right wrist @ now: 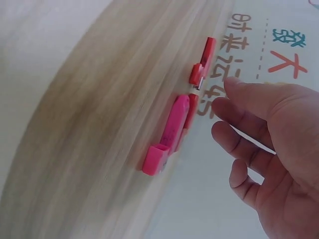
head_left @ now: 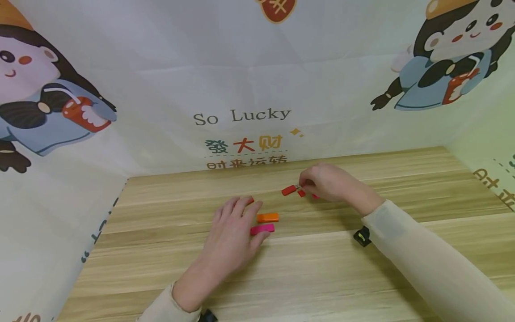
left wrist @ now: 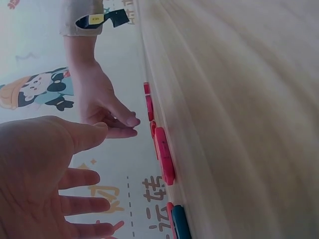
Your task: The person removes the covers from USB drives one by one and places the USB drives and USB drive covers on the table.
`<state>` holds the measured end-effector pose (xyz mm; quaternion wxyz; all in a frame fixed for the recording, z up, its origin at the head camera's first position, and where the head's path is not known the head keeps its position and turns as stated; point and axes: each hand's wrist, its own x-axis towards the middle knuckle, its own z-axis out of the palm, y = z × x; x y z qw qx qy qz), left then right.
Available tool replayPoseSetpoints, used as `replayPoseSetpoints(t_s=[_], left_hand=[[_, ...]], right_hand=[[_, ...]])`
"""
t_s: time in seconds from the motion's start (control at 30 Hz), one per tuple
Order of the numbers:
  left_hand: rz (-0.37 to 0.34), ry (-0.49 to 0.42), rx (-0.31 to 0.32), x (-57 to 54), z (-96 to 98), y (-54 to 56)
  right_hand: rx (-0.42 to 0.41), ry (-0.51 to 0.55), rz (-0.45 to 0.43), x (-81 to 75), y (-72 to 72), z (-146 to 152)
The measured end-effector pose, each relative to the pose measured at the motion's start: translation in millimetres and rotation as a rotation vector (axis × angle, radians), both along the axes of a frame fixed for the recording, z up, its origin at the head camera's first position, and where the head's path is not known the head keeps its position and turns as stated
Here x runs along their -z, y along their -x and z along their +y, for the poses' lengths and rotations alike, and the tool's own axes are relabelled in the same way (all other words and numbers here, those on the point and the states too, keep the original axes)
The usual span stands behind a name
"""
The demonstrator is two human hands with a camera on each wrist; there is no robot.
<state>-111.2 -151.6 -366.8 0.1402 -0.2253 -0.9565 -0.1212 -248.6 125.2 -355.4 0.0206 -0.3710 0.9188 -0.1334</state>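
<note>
The right grip (right wrist: 284, 144), fingers loosely bent, hovers near a pink stick (right wrist: 175, 123), pink block (right wrist: 155, 160) and red pieces (right wrist: 209, 51)

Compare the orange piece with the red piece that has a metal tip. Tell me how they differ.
The red piece shows a bare metal tip; the orange piece shows none. In the head view, the orange piece lies almost level, while the red piece slants up to the right. The orange piece is beside the left hand; the red piece is by the right hand. Both rest on the wooden tabletop.
</note>
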Motion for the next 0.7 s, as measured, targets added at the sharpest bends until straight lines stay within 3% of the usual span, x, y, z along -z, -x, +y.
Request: replayPoseSetpoints(t_s=[0.3,0.7], left_hand=[[0.004,-0.002,-0.001,-1.0,0.7,3.4],[-0.012,-0.003,0.018,-2.4,5.0,12.7]], right_hand=[[-0.027,0.089,0.102,-2.6,-15.2,9],[-0.007,0.107,0.177,-7.0,-36.7,20]])
